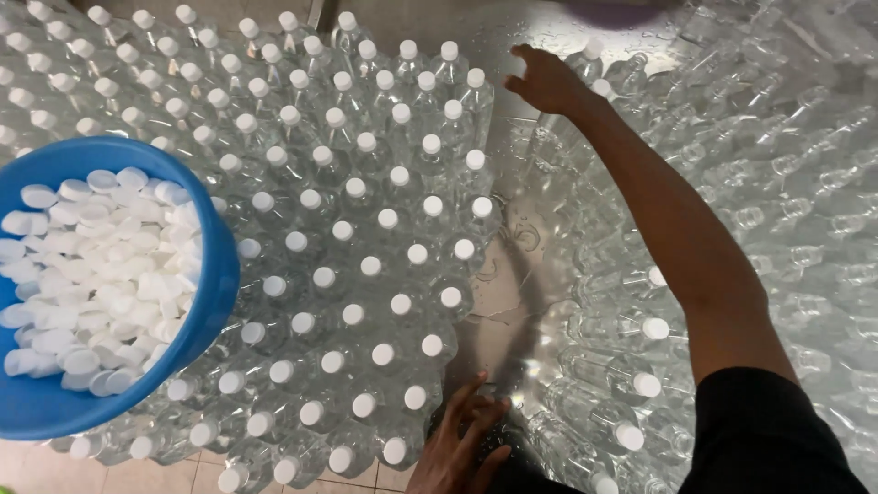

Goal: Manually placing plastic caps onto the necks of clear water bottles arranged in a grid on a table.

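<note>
Capping looks to be in hand. Nearest, the left hand (462,439) is spread empty beside the capped bottles (347,238). Left of them, a blue tub (215,293) is filled with white caps (101,274). Farthest, the right hand (546,80) is spread towards lying bottles (768,174); an uncapped one should be picked.

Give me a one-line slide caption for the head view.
Right hand reaches over lying clear bottles, left hand rests beside capped upright bottles; blue tub holds white caps.
</note>
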